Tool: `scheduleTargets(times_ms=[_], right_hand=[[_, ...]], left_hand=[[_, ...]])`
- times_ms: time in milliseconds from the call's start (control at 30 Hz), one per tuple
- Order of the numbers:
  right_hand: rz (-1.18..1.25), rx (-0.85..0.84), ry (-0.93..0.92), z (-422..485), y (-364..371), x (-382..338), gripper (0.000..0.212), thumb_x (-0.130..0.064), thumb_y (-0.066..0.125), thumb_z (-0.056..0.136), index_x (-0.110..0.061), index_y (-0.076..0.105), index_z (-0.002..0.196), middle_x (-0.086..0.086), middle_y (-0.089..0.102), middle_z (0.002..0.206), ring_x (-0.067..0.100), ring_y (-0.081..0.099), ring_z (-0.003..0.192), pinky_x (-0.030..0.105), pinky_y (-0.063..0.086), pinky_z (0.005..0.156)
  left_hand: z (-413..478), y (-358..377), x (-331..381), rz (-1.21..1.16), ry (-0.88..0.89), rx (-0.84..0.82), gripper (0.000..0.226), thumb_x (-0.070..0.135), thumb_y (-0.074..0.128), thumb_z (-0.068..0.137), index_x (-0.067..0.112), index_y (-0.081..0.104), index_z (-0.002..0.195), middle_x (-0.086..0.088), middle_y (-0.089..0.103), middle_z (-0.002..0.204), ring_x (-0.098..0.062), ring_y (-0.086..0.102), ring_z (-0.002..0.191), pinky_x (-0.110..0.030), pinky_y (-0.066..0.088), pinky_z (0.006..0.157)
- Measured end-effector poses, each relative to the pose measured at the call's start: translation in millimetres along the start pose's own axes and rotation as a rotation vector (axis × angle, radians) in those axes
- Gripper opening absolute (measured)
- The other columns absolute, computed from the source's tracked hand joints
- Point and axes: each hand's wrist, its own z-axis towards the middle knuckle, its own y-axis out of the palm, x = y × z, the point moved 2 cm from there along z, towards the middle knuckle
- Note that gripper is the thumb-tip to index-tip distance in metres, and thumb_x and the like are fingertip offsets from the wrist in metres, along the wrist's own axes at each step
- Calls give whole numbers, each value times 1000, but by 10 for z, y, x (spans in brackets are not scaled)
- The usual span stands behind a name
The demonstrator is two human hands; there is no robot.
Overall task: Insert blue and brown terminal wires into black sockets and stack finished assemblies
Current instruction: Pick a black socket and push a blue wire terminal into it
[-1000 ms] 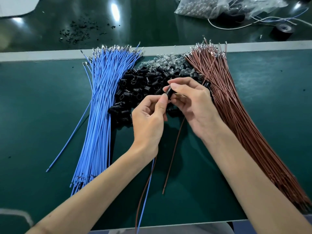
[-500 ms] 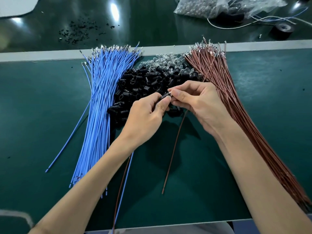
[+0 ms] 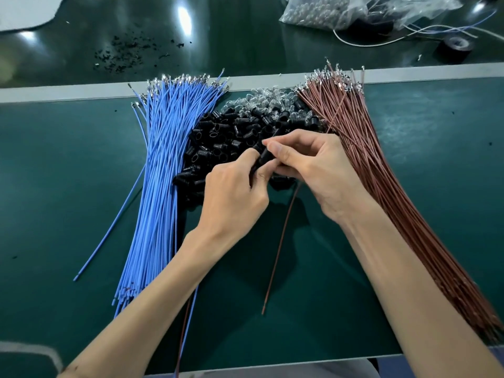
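Two hands [image 3: 234,197] [image 3: 321,170], two wire bundles [image 3: 163,170] [image 3: 381,175], one socket heap [image 3: 218,137]

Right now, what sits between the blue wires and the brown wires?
A heap of black sockets, with clear bulbs at its far end, as the head view shows.

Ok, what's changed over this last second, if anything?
The black socket, pinched between the left hand and right hand, tipped from pointing up to slanting down toward the left palm. The trailing wires below the left hand swung left, under the forearm. Both pinches, the blue bundle, brown bundle, socket pile and loose brown wire stayed put.
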Motion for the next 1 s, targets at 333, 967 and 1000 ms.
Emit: scheduleTargets(times_ms=[333, 967, 1000], right_hand=[[146, 291, 3, 38, 10, 68, 11, -10, 68, 88, -20, 71, 87, -7, 70, 71, 4, 66, 70, 16, 51, 64], [-481, 469, -194, 648, -358, -503, 27, -12, 56, 97, -16, 66, 123, -12, 64, 89, 6, 69, 61, 18, 53, 60], [-710, 435, -227, 756, -411, -570, 28, -13, 58, 96, -18, 66, 122, -10, 69, 98, 8, 70, 68, 22, 56, 71]], left_hand=[[8, 72, -64, -454, -275, -79, 35, 28, 47, 101, 19, 62, 70, 11, 39, 44, -8, 30, 44, -27, 26, 47], [-234, 255, 264, -766, -255, -637, 25, 12, 40, 102, 9, 56, 121, -1, 72, 88, -10, 67, 85, -18, 50, 85], [-263, 269, 298, -716, -196, -699, 29, 13, 43, 101, 10, 53, 128, 0, 72, 99, -9, 66, 98, -20, 47, 94]])
